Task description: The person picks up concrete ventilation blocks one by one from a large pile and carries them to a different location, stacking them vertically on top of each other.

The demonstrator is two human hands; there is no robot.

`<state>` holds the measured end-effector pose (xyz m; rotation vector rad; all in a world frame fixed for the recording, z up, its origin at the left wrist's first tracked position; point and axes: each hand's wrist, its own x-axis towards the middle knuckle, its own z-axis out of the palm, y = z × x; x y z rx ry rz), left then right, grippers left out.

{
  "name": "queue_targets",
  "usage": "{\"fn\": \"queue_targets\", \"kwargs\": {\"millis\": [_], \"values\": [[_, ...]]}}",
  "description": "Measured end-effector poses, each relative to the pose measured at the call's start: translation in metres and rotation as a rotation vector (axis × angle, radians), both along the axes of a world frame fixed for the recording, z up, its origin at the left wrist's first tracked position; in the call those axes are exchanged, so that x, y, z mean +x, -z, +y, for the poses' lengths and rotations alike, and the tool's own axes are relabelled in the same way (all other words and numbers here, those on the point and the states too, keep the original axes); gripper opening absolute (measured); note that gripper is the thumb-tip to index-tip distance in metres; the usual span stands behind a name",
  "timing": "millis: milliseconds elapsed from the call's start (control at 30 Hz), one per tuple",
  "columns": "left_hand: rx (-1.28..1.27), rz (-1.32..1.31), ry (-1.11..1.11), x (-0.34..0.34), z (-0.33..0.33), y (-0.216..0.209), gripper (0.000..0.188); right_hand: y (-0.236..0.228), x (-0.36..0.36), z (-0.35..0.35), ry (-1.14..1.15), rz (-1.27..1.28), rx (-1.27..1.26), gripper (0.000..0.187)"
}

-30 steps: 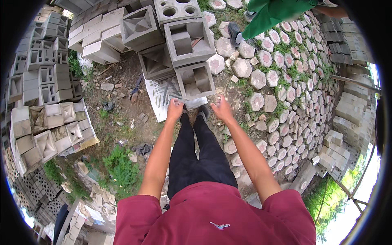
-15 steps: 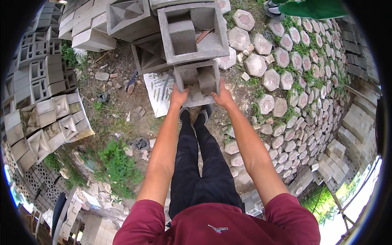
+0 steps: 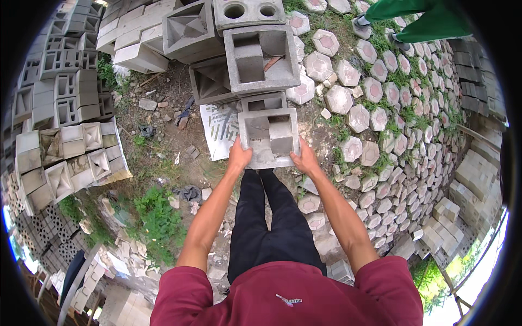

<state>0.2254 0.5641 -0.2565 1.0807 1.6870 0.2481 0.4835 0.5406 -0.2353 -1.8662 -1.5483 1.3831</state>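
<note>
A square grey concrete vent block [image 3: 271, 158], with recessed compartments inside, is held in front of my legs. My left hand [image 3: 239, 156] is closed on its left edge near the lower corner, and my right hand [image 3: 306, 157] grips the right edge. Just beyond it, partly hidden, sits a similar block [image 3: 264, 101]. Behind that one stands a larger open block [image 3: 291, 60] with a reddish-brown fragment [image 3: 273, 63] lying in it. Left of the held block, a printed white sheet [image 3: 216, 142] lies on the ground.
More stacked blocks [image 3: 189, 30] and a two-holed block [image 3: 249, 12] stand at the far side. Rows of hexagonal pavers [image 3: 359, 118] spread over grass on the right. Patterned blocks [image 3: 60, 182] are piled left, near a green plant [image 3: 157, 217]. A person in green trousers [image 3: 435, 22] stands far right.
The vent block has come up and toward me in both hands, showing another block behind it. The stacks sit slightly lower and farther right in view. More of the person in green shows.
</note>
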Motion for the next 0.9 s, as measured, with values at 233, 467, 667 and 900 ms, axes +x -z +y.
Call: {"fn": "queue_targets", "kwargs": {"millis": [233,467,667,900], "values": [[-0.137,-0.703,-0.442,0.011,-0.081,-0.088,0.079,-0.125,0.01,-0.068,0.098,-0.024,0.033,0.06],[-0.1,-0.77,-0.308,0.025,-0.077,-0.179,0.068,-0.239,0.022,-0.107,0.21,-0.038,0.107,0.056],[-0.027,-0.796,0.043,0.002,-0.063,-0.296,0.063,-0.312,-0.021,-0.189,1.171,0.64,-0.01,0.096],[-0.089,-0.657,0.367,0.002,-0.075,-0.301,0.064,-0.288,-0.114,-0.231,1.264,0.42,0.246,0.081]]}}
